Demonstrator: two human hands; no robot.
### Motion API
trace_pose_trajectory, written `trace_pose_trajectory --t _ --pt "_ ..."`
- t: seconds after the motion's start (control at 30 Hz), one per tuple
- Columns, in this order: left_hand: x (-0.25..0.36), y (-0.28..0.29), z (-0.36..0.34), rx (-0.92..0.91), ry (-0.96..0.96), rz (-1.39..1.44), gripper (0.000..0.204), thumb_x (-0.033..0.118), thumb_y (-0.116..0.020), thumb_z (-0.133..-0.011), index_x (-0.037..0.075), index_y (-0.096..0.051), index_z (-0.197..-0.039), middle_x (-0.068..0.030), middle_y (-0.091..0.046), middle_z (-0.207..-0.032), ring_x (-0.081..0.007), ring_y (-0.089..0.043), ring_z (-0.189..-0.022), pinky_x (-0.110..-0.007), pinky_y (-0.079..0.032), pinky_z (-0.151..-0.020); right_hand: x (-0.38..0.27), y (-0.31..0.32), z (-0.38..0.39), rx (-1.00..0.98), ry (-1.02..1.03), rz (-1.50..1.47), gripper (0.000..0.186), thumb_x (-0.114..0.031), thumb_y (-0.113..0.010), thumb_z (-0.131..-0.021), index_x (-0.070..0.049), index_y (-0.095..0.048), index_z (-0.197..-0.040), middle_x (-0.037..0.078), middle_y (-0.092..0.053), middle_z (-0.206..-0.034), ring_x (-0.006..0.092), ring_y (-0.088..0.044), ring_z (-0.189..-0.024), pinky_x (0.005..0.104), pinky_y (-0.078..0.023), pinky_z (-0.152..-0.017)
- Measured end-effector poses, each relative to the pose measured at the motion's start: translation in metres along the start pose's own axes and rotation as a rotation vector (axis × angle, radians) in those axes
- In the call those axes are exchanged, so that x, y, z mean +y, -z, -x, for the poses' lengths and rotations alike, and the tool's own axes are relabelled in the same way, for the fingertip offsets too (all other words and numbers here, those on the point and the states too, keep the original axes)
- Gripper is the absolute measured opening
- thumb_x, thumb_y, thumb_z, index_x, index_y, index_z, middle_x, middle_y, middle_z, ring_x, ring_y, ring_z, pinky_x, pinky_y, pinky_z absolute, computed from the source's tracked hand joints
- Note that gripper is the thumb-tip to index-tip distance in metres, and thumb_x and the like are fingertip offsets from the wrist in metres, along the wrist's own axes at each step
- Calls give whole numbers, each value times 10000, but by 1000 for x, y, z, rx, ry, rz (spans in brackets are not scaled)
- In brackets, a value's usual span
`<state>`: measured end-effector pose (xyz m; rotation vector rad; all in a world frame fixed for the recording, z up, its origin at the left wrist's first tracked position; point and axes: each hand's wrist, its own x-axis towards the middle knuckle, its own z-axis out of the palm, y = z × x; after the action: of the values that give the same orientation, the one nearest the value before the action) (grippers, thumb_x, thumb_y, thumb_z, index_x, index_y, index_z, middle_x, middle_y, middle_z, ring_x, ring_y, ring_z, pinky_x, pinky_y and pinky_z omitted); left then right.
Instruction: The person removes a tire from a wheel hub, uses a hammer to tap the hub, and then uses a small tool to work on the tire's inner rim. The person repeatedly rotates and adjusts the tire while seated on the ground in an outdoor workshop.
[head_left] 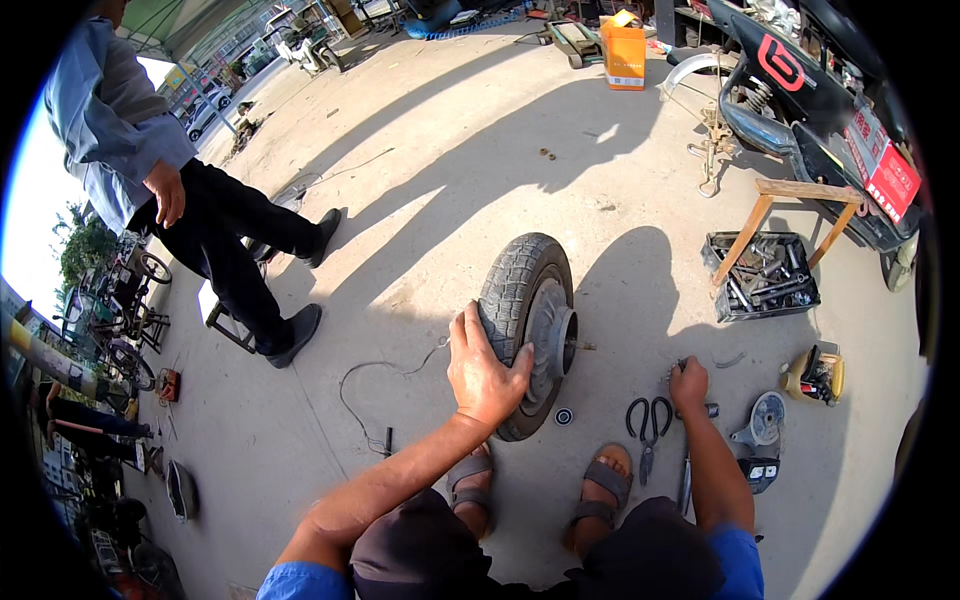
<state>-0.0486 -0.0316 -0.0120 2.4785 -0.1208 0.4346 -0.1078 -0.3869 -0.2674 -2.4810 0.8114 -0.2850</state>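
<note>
A wheel with a black tyre (503, 300) and a grey metal hub (546, 335) stands upright on the concrete in front of my feet. My left hand (487, 375) grips its near left side, fingers over the tread and thumb toward the rim. A thin cable (345, 385) lies on the ground left of the wheel. To the right, low over the ground, my right hand (689, 385) is closed; what it holds is hidden. Black-handled shears (648, 440) lie between that hand and my right foot. A small ring-shaped part (564, 416) rests beside the tyre.
A black crate (770, 314) of metal tools sits at right under a wooden frame (808, 190). Nearer are a yellow container (797, 378) and a round grey metal part (768, 418). A scooter (790, 110) and an orange box (624, 55) stand farther off. At left stands another person (225, 210).
</note>
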Motion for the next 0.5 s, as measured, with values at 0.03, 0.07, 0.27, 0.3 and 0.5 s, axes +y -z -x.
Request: trace_pose_trajectory --t 0.03,0.07,0.27,0.3,0.5 --pt "1 2 1 25 -49 -4 912 272 -811 -747 -60 -360 -1467 -270 -463 -1357 -453 -527 -1217 -483 -483 -1000 -23 3 -2 -39 38 -129 200 -157 -714 -861 26 -636 -835 220 -690 -828 400 -662 -768 479 -519 -714" --pt "1 6 1 31 -116 -15 886 252 -805 -765 -1 -370 -1494 -264 -443 -1388 -457 -503 -1246 -487 -482 -1010 -47 17 -1 -80 75 -251 216 -154 -710 -865 34 -625 -804 214 -681 -785 382 -647 -718 464 -511 -689" --pt "-2 4 6 41 -264 17 464 193 -809 -777 214 -705 -1229 -273 -399 -1478 -470 -432 -1332 -524 -401 -1082 -205 102 29 -612 20 -968 249 -168 -684 -951 -17 -597 -773 -35 -495 -644 50 -412 -547 248 -319 -481" --pt "-3 3 7 38 -282 25 427 201 -812 -775 214 -726 -1193 -272 -401 -1479 -466 -422 -1345 -523 -388 -1093 -225 115 36 -712 -19 -1043 245 -181 -679 -971 -36 -593 -794 -49 -488 -652 27 -391 -545 222 -289 -464" --pt "-1 1 13 23 -342 106 248 232 -809 -788 202 -789 -1033 -277 -384 -1503 -456 -388 -1384 -557 -320 -1140 -268 132 61 -821 -30 -1183 235 -192 -691 -977 -58 -597 -809 -15 -555 -724 30 -411 -534 213 -289 -441"
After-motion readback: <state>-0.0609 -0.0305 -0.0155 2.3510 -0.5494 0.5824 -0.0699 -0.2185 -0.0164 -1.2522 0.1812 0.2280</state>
